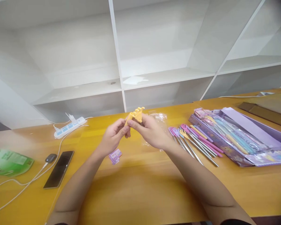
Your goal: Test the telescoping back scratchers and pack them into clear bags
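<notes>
At far left, with a soft green plastic pouch (11, 163) and a small rounded black case (51, 158) lying well apart from the hands, little to fear. Next, near the left forearm (82, 177), a flat black rectangular phone (59, 169): liable to be shoved by a careless swing of the elbow. Farther back, a long white plastic power strip (69, 127), out of reach of most bumps. At centre, with the bare left hand (112, 134), pinching the lower left side of a yellow plastic hand-shaped piece (138, 117), held up above the yellow-brown wooden tabletop (140, 187); below, small purple printed cards (115, 156), easily brushed aside. With the bare right hand (152, 131), grasping the same piece from the other side, thumb laid against it; impossible to tell how firmly. Likely to slip away if gripped only by a smooth edge, or to crack at the thin curled prongs if twisted unevenly. Beyond the right hand, crinkled clear plastic wrapping (160, 117), apt to hide anything dropped. Further right, loosely bunched silver metal rods (198, 142) with coloured hand-shaped heads: prone to roll or tangle if nudged by the right forearm (194, 175), even against the purple printed cardboard box (227, 150) alongside.
</notes>
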